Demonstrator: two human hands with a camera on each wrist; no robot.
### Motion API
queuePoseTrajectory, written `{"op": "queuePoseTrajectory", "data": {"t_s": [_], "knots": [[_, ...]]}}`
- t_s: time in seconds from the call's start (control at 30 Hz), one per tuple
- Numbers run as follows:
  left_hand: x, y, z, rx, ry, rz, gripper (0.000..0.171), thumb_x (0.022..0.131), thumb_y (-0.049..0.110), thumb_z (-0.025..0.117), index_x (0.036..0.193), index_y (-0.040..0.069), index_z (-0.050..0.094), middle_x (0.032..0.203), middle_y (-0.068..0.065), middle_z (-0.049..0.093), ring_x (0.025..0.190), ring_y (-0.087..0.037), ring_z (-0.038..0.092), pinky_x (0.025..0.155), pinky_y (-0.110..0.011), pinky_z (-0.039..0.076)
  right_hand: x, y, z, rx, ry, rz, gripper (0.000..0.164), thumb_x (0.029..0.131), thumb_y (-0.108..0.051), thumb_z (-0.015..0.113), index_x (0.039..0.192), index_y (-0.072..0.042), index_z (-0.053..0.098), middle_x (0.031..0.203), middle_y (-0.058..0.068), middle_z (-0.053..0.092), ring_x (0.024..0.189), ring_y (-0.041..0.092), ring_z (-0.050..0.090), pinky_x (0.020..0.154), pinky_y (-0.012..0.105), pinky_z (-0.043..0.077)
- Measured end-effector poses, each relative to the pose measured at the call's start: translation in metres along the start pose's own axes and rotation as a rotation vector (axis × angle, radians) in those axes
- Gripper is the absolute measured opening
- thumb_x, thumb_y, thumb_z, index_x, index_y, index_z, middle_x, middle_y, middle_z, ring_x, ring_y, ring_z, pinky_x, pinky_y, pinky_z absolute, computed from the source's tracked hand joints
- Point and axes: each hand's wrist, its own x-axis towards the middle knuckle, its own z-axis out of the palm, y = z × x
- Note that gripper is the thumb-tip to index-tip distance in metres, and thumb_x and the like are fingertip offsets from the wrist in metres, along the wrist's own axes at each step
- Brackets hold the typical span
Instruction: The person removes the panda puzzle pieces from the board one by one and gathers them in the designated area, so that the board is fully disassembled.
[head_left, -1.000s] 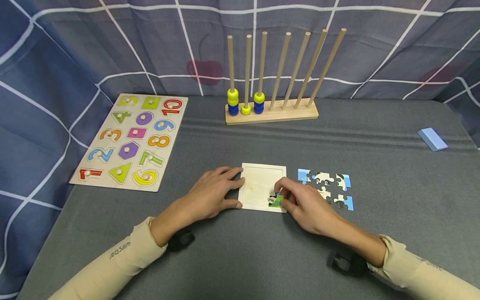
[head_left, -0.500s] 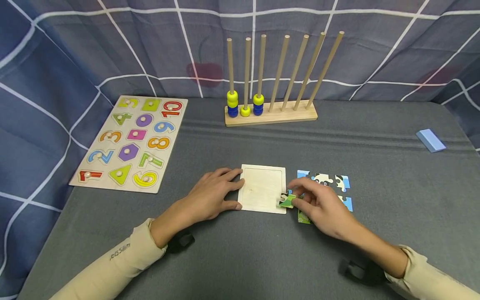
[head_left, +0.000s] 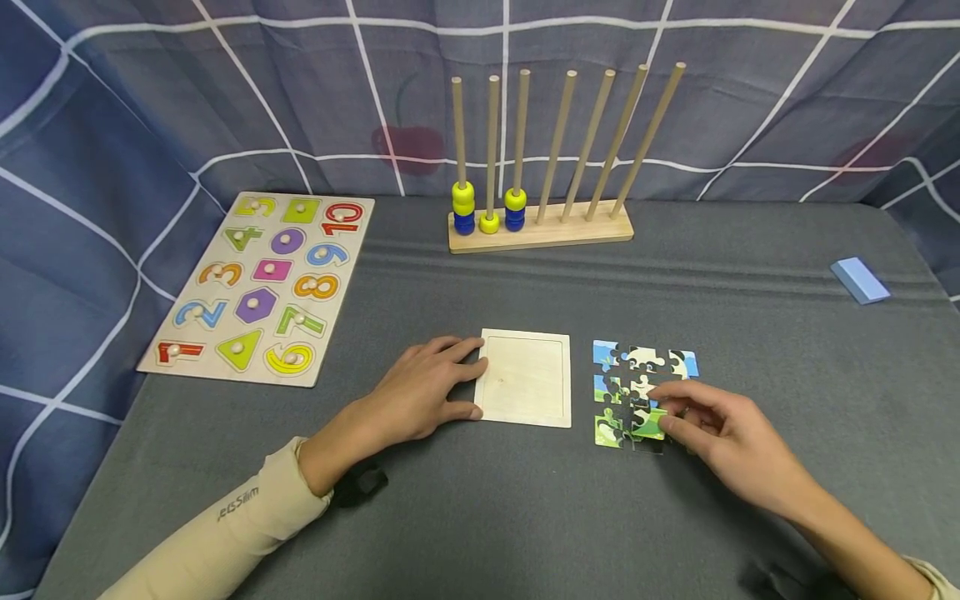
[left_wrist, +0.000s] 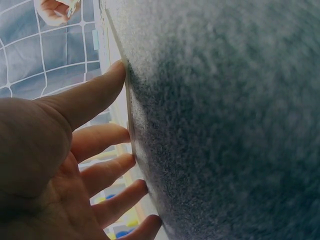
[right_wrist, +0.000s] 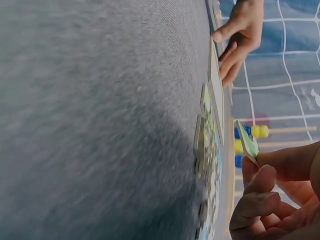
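My right hand (head_left: pixel 723 437) pinches a green jigsaw puzzle piece (head_left: pixel 648 423) between thumb and fingers, above the lower part of a group of panda puzzle pieces (head_left: pixel 607 357). In the right wrist view the pinched piece (right_wrist: pixel 247 142) is tilted and apart from the pieces lying on the table. My left hand (head_left: pixel 423 387) lies with spread fingers, their tips touching the left edge of a square wooden puzzle tray (head_left: pixel 525 379). No piece lies in that tray. The right hand hides some pieces on the right of the group.
A number peg puzzle board (head_left: pixel 258 287) lies at the left. Behind the tray stands a wooden bead rack (head_left: pixel 543 237) with upright rods and several yellow and blue beads. At the far right is a light blue block (head_left: pixel 860 280). A checked curtain (head_left: pixel 300 83) hangs behind the table.
My right hand has lifted the green piece out of the tray's lower right corner and carried it right, over the other pieces. The left hand stays at the tray's edge.
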Motion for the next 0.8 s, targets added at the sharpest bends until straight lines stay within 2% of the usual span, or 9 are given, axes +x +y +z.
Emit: {"op": "queuePoseTrajectory", "data": {"t_s": [0.33,0.63,0.8], "knots": [[0.0,0.0,-0.001,-0.001,-0.004,-0.002,0.065,0.086,0.04,0.076,0.142,0.013,0.056,0.155,-0.01,0.038,0.139,-0.036,0.034,0.106,-0.06,0.031,-0.023,0.021,-0.012,-0.033,0.04,0.019,0.03,0.085,0.01,0.069,0.11,-0.007,0.068,0.079,-0.002,0.064,0.051,0.009,0.044,0.046,0.028,0.034],[0.001,0.0,0.0,-0.006,0.0,-0.006,0.066,0.085,0.041,0.076,0.142,0.013,0.056,0.155,-0.01,0.038,0.139,-0.036,0.034,0.106,-0.06,0.03,-0.031,0.031,-0.015,-0.114,0.05,0.034,0.03,0.08,0.012,0.072,0.103,-0.007,0.068,0.076,-0.006,0.062,0.05,0.007,0.043,0.045,0.026,0.033],[0.001,0.0,0.001,-0.003,0.006,-0.004,0.066,0.085,0.04,0.076,0.142,0.012,0.056,0.154,-0.01,0.038,0.139,-0.036,0.035,0.106,-0.061,0.03,-0.03,0.031,-0.013,-0.231,0.073,0.061,0.033,0.076,0.005,0.08,0.103,-0.01,0.068,0.077,-0.01,0.058,0.053,0.005,0.041,0.046,0.025,0.03]]}}
